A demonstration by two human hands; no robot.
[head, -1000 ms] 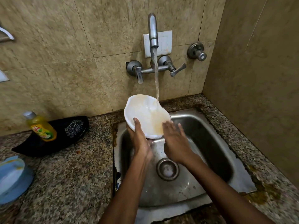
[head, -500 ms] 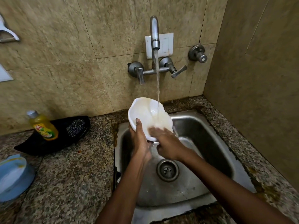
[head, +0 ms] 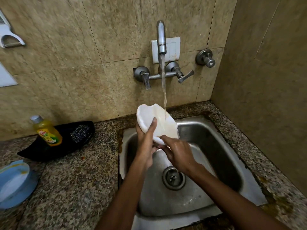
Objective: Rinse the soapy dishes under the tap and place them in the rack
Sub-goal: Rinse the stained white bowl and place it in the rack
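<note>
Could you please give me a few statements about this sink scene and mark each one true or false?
1. Water runs from the tap onto the white bowl. True.
2. The left hand holds the bowl with its thumb lying on the inside. True.
3. The bowl rests flat on the floor of the sink. False: it is held tilted in the air above the sink.
4. The yellow soap bottle stands on the counter to the right of the sink. False: it is to the left, leaning on a black tray.
5. The right hand is at the bowl's lower edge. True.
6. The drain is covered by a plate. False: it lies uncovered.
</note>
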